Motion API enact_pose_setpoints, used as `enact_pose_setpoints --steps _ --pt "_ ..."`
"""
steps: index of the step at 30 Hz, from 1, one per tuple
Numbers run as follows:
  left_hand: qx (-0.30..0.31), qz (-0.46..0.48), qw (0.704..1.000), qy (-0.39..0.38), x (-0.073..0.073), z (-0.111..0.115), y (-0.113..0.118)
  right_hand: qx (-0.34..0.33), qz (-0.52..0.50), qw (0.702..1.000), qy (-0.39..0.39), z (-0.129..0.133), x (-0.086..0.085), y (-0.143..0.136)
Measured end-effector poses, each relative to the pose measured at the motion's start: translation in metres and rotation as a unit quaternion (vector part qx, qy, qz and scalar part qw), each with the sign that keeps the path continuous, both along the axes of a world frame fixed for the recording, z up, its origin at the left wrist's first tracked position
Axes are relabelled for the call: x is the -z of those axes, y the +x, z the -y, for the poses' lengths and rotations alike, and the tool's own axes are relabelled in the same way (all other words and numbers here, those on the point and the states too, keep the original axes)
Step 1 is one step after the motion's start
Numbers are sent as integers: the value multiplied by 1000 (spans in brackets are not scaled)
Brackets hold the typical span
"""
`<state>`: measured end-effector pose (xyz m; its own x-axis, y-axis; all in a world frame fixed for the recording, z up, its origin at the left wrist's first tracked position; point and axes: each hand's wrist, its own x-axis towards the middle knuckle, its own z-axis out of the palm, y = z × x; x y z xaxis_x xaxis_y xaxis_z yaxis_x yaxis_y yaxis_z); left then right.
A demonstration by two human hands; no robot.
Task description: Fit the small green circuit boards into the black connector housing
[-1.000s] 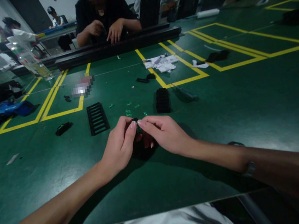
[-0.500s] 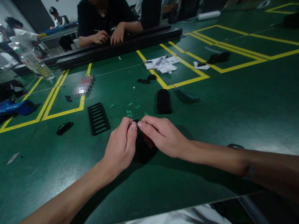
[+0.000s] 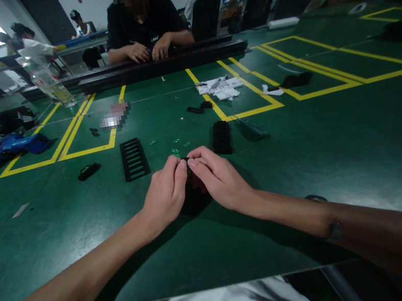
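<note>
My left hand (image 3: 166,187) and my right hand (image 3: 223,175) meet over the green table, thumbs nearly touching. Both are closed on a small black part (image 3: 186,160), mostly hidden by the fingers. Just beyond them lie several small green pieces (image 3: 175,152). A black slotted tray (image 3: 134,159) is to the left of the hands, and a black stack of parts (image 3: 221,137) stands to the right.
Farther left are a black part (image 3: 89,171), a clear bottle (image 3: 51,86) and a blue tool (image 3: 21,144). White crumpled paper (image 3: 220,87) lies beyond the stack. Across long black bars (image 3: 166,63), a person works with both hands.
My right hand has shifted slightly, its fingers raised a little over the black part. The whole view has moved slightly. The hands of the person opposite have also shifted.
</note>
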<state>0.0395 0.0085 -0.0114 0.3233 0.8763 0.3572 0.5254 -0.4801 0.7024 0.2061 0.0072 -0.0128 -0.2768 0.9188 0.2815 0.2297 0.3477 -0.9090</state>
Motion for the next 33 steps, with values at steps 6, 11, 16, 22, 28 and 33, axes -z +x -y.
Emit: enact_pose_setpoints --steps 6,11,16,22,28,33 --pt "-3 2 1000 -17 1 -1 2 3 -10 1000 18 -2 3 -1" --pt "9 10 1000 -10 2 -1 3 2 -15 1000 15 0 2 -2" --pt "1 -17 1000 2 3 -2 1 10 12 999 39 0 2 -2" --pt "-10 -58 998 18 4 -2 0 5 13 998 56 1 3 -2" --pt "-8 -35 999 28 5 -3 2 1 12 996 87 1 4 -1" --pt "-18 -33 999 36 6 -4 3 22 13 995 97 -1 5 -2"
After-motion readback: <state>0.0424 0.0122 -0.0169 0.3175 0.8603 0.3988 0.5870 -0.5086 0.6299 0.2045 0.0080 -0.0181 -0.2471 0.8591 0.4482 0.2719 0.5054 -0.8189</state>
